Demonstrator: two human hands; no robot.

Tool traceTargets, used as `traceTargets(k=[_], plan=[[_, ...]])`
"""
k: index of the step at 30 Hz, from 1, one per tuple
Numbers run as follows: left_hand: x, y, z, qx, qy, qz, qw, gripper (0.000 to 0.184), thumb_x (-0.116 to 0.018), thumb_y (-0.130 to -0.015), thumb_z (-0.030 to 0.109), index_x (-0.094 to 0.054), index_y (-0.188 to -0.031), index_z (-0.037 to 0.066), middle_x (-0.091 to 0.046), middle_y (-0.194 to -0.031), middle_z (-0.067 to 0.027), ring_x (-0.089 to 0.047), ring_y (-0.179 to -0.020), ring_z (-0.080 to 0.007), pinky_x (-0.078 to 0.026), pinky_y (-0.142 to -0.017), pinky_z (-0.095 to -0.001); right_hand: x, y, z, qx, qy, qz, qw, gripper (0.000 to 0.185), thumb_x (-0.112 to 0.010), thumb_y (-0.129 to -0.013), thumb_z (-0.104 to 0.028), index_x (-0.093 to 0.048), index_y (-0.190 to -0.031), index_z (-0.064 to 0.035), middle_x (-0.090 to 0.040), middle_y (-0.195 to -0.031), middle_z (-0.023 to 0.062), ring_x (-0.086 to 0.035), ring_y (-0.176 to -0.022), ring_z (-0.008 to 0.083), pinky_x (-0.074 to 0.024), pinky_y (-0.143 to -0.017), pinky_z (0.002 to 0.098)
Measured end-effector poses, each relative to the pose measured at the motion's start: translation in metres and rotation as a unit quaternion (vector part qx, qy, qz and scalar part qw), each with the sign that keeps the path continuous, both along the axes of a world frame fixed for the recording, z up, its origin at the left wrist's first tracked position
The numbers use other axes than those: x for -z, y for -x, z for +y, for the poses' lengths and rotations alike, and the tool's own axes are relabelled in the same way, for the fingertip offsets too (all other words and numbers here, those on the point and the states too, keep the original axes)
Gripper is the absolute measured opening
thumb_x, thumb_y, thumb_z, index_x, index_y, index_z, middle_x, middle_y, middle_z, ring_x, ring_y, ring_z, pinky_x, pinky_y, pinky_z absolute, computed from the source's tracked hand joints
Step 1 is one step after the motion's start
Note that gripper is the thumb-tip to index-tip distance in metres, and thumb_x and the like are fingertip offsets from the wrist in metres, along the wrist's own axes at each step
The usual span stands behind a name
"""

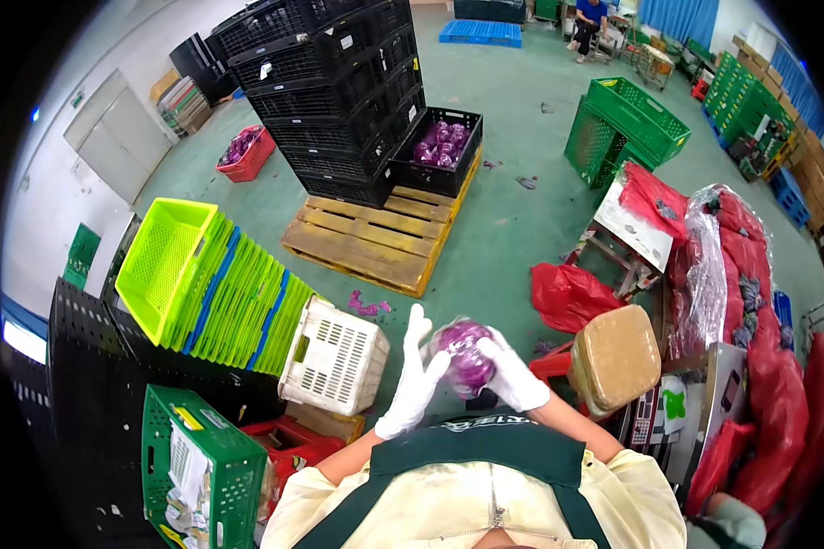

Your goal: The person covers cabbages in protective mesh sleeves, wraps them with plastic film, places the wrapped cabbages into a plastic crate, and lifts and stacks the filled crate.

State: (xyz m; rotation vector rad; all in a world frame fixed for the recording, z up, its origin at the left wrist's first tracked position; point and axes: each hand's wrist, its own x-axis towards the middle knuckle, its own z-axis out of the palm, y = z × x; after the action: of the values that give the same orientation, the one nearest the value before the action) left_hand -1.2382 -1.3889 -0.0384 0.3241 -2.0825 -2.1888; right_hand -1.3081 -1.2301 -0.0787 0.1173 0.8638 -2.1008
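Observation:
A red cabbage (468, 359) in clear plastic film is held up in front of my chest. My right hand (515, 373), in a white glove, grips it from the right side. On its left is my left hand (414, 382), also white-gloved, with the fingers stretched upward and the thumb apart, close to the film. Whether the left thumb touches the cabbage I cannot tell.
A white crate (336, 359) and stacked lime-green crates (238, 297) stand left. Ahead, a wooden pallet (375, 240) carries black crates (334, 110), one with wrapped cabbages (442, 144). To the right are a cardboard-coloured padded stool (616, 360) and red bags (572, 297). A person (589, 26) sits far back.

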Motion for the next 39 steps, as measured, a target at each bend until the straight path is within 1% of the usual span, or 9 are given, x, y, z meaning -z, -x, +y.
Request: traceTargets(k=[13, 15, 19, 21, 24, 27, 32, 37, 39], plan=[[0.104, 0.295, -0.033, 0.019, -0.427, -0.158, 0.89, 0.056, -0.055, -0.093, 0.04, -0.036, -0.137, 0.01, -0.047, -0.132, -0.0101, -0.051, -0.119, -0.0214, -0.047, -0.097, -0.0394, 0.097, 0.287, -0.028, -0.087, -0.274, 0.233, 0.929, 0.073, -0.065, -0.088, -0.026, -0.023, -0.146, -0.0117, -0.034, -0.141, 0.0167, -0.039, -0.129, 0.0283, -0.0348, -0.107, 0.0412], [0.132, 0.352, -0.053, -0.067, -0.367, -0.16, 0.914, 0.055, -0.063, -0.091, 0.026, -0.039, -0.135, 0.004, -0.051, -0.128, -0.0097, -0.052, -0.116, -0.0182, -0.045, -0.098, -0.0335, 0.091, 0.349, -0.043, -0.09, -0.41, 0.401, 0.814, 0.084, -0.068, -0.085, -0.023, -0.015, -0.15, -0.0128, -0.029, -0.145, 0.0226, -0.035, -0.133, 0.0352, -0.0342, -0.107, 0.0435], [0.171, 0.477, -0.098, -0.121, -0.264, -0.167, 0.942, 0.061, -0.068, -0.088, 0.021, -0.036, -0.137, 0.004, -0.049, -0.129, -0.0101, -0.051, -0.117, -0.0184, -0.044, -0.099, -0.032, 0.093, 0.472, -0.092, -0.157, -0.2, 0.222, 0.941, 0.102, -0.074, -0.078, -0.016, -0.003, -0.151, -0.0135, -0.017, -0.15, 0.0241, -0.021, -0.139, 0.038, -0.0285, -0.11, 0.0457], [0.171, 0.544, -0.124, -0.104, -0.137, -0.149, 0.974, 0.064, -0.068, -0.088, 0.02, -0.033, -0.139, 0.004, -0.048, -0.129, -0.0099, -0.05, -0.117, -0.0178, -0.043, -0.099, -0.0309, 0.091, 0.532, -0.133, -0.212, -0.36, 0.436, 0.797, 0.114, -0.082, -0.069, -0.024, -0.005, -0.15, -0.0071, -0.02, -0.146, 0.025, -0.017, -0.139, 0.034, -0.0208, -0.114, 0.0416], [0.197, 0.615, -0.137, -0.105, -0.169, -0.181, 0.963, 0.076, -0.066, -0.087, 0.038, -0.027, -0.145, 0.01, -0.034, -0.137, -0.0165, -0.041, -0.125, -0.0258, -0.039, -0.103, -0.0366, 0.138, 0.611, -0.159, -0.111, -0.358, 0.462, 0.804, 0.11, -0.087, -0.063, -0.026, -0.018, -0.147, -0.0054, -0.029, -0.14, 0.021, -0.035, -0.131, 0.0289, -0.0332, -0.108, 0.0397], [0.189, 0.683, -0.171, -0.019, -0.162, -0.254, 0.954, 0.079, -0.056, -0.092, 0.044, -0.012, -0.151, 0.015, -0.027, -0.148, -0.0123, -0.03, -0.135, -0.026, -0.036, -0.105, -0.041, 0.162, 0.694, -0.183, -0.106, -0.225, 0.206, 0.946, 0.086, -0.08, -0.074, -0.015, -0.03, -0.143, -0.0101, -0.047, -0.131, 0.0117, -0.051, -0.117, 0.0212, -0.0434, -0.1, 0.0349], [0.223, 0.744, -0.23, -0.138, -0.159, -0.284, 0.936, 0.059, -0.053, -0.095, 0.035, -0.031, -0.147, 0.019, -0.045, -0.14, -0.0127, -0.044, -0.127, -0.0238, -0.036, -0.104, -0.0402, 0.251, 0.85, -0.215, -0.223, -0.302, 0.007, 0.927, 0.069, -0.074, -0.08, -0.02, -0.036, -0.137, -0.0242, -0.048, -0.129, 0.0065, -0.054, -0.112, 0.0258, -0.056, -0.076, 0.0507], [0.287, 0.696, -0.239, -0.435, -0.105, -0.385, 0.807, 0.042, -0.052, -0.096, 0.021, -0.047, -0.134, 0.003, -0.059, -0.101, -0.0043, -0.055, -0.09, -0.0118, -0.045, -0.083, -0.0256, 0.448, 1.021, -0.291, -0.266, -0.35, 0.225, 0.869, 0.084, -0.081, -0.066, -0.033, -0.042, -0.136, -0.0082, -0.054, -0.122, 0.0188, -0.059, -0.106, 0.0323, -0.0485, -0.093, 0.0357], [0.309, 0.655, -0.192, -0.377, 0.153, -0.423, 0.809, 0.032, -0.055, -0.095, 0.022, -0.057, -0.113, -0.005, -0.06, -0.091, -0.0062, -0.054, -0.077, -0.0103, -0.046, -0.064, -0.0252, 0.504, 1.088, -0.337, -0.282, -0.37, 0.404, 0.787, 0.085, -0.079, -0.064, -0.04, -0.043, -0.136, -0.013, -0.051, -0.124, 0.025, -0.057, -0.109, 0.0372, -0.0483, -0.093, 0.04]])
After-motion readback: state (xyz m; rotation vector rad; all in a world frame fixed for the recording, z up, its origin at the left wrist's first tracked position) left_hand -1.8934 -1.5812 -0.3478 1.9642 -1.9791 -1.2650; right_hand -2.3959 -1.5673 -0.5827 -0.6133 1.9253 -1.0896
